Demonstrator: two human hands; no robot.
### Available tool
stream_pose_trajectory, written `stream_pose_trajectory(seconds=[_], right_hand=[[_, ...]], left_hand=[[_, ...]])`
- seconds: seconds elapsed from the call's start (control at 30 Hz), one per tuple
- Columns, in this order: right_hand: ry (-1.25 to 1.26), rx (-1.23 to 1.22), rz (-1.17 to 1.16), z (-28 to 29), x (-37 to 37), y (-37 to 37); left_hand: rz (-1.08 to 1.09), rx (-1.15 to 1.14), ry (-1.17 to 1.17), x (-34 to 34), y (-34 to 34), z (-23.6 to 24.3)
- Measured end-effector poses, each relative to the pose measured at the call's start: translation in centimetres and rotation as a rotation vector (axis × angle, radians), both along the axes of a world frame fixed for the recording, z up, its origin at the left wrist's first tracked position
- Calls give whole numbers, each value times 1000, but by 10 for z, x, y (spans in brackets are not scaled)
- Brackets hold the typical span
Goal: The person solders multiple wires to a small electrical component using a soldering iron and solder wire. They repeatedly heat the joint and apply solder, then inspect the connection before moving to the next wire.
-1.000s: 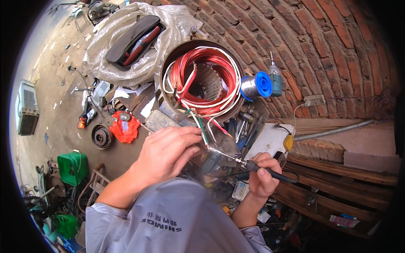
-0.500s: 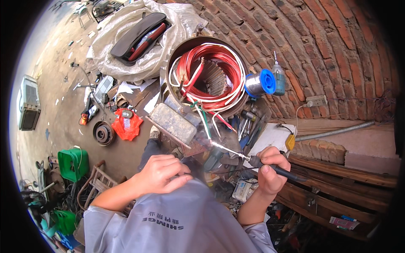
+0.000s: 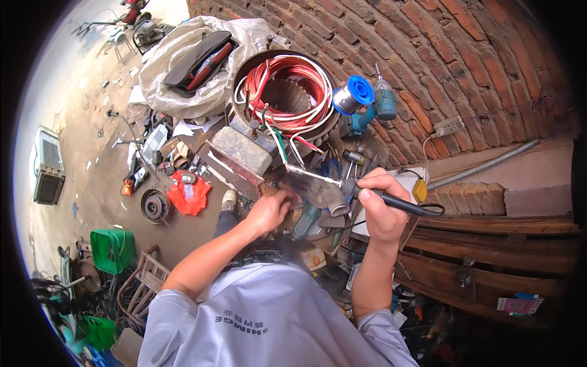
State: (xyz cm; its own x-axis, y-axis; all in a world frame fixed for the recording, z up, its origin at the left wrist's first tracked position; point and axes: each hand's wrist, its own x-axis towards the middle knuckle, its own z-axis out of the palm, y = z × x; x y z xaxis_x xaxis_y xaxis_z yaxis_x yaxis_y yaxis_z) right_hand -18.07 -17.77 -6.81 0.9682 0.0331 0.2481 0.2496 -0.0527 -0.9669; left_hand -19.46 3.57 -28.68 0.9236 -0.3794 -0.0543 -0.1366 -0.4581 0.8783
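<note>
My right hand (image 3: 384,205) is wrapped around the black handle of a soldering iron (image 3: 323,177), whose metal rod points left. Its tip is at the end of a white wire (image 3: 278,145) that comes down from the motor; whether they touch is hard to tell. My left hand (image 3: 271,211) reaches in just below the iron's tip, fingers bent together by a brownish-red patch under a metal plate. What those fingers grip, if anything, is hidden. Above, the round motor housing (image 3: 233,85) holds a coil of red and white wires (image 3: 315,82). A grey box (image 3: 240,150) is on its near side.
A solder spool (image 3: 361,90) with blue ends and a teal power drill (image 3: 385,101) are right of the motor, near the brick wall (image 3: 440,55). A green bucket (image 3: 112,249) and a red plastic bag (image 3: 188,194) are on the floor at left. Wooden planks (image 3: 489,248) run along the right.
My left hand has moved forward from in front of my shirt to below the iron's tip. My right hand still holds the soldering iron. The whole view has shifted slightly.
</note>
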Motion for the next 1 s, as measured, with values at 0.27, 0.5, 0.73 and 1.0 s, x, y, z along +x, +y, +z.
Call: stream_pose_trajectory(seconds=[0.27,0.5,0.73,1.0], right_hand=[[14,64,3,-2,-2,3],[-59,-24,2,-3,-4,9],[-74,-18,-12,-1,-8,17],[-98,-17,-24,-7,-8,18]], left_hand=[[121,395,-188,46,-54,-30],[-39,190,-442,28,-47,5],[-507,462,-211,-23,-19,113],[-1081,221,19,122,52,356]])
